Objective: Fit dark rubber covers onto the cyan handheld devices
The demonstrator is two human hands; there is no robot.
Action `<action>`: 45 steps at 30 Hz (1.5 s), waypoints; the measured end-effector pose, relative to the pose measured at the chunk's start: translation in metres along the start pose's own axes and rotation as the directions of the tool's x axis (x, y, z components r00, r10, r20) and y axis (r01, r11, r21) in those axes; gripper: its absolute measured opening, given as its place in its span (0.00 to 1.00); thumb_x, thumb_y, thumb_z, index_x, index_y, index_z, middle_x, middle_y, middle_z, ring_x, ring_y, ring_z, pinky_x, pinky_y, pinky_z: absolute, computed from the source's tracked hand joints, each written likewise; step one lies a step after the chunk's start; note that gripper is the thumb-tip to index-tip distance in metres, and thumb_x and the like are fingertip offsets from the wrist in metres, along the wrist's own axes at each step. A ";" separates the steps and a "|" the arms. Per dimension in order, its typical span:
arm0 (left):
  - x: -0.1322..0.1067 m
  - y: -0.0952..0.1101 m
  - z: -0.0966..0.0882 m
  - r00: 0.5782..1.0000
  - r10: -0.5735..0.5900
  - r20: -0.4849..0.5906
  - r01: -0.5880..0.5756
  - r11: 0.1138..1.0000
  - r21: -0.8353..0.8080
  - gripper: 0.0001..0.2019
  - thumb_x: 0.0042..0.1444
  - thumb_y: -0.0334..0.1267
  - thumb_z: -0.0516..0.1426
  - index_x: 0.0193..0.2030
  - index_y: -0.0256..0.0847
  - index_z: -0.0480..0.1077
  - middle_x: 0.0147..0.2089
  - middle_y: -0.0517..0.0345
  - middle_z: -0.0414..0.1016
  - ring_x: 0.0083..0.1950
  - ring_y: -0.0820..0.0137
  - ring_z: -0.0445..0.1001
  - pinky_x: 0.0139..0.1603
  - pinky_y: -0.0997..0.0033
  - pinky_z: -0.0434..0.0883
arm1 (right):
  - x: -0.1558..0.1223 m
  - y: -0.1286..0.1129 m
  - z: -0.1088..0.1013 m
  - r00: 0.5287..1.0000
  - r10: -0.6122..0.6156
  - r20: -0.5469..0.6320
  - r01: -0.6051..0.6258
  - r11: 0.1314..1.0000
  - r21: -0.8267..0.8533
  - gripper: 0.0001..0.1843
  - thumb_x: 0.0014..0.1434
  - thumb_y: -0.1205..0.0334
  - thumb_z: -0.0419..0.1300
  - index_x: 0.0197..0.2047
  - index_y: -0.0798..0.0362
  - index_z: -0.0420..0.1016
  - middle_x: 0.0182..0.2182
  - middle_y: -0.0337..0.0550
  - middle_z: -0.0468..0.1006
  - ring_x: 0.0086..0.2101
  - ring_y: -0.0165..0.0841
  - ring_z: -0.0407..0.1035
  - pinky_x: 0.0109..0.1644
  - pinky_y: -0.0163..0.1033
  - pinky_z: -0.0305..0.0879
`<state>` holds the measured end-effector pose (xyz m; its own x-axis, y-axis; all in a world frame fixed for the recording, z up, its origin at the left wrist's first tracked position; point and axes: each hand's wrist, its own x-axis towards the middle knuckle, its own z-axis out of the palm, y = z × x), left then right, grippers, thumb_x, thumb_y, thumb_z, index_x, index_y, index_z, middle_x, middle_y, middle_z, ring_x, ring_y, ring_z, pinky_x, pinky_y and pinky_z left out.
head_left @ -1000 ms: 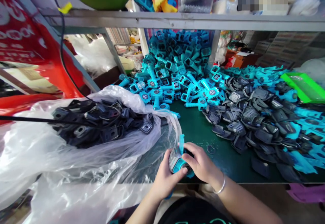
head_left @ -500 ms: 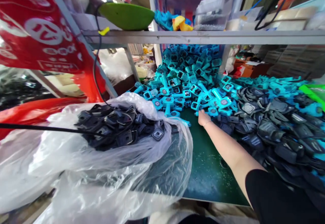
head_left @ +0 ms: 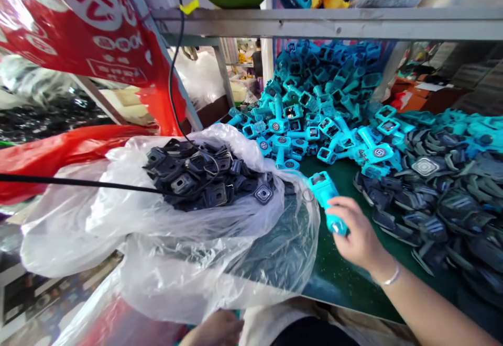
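Holding a turquoise piece (head_left: 323,189) by its lower end — long axis eleven to five o'clock — the right hand (head_left: 356,238) has curled fingers; the left hand (head_left: 220,329), towards eight — grip unclear.

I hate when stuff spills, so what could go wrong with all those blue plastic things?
The right hand holds a bright-blue plastic piece with a boxy head, close to the edge of the clear, crumpled plastic bag, so it might snag there. The high heap of loose blue plastic pieces could slide if a low one gets pulled.
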<state>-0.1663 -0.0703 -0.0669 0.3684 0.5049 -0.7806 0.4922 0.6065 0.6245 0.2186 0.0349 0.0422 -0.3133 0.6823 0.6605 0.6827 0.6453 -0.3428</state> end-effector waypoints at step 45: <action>0.027 0.179 0.113 0.822 0.486 -0.298 -0.499 0.360 -0.788 0.56 0.35 0.59 0.77 0.71 0.44 0.65 0.39 0.54 0.83 0.40 0.55 0.83 0.56 0.44 0.78 | -0.062 -0.050 -0.015 0.791 0.604 0.102 -0.531 0.593 0.606 0.25 0.65 0.53 0.65 0.63 0.46 0.70 0.56 0.53 0.69 0.46 0.36 0.75 0.45 0.40 0.81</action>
<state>0.0210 -0.0180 0.0207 0.3069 0.8926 -0.3303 -0.6285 0.4507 0.6339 0.2139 -0.0445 0.0286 0.0974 0.9640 0.2472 0.1706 0.2286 -0.9585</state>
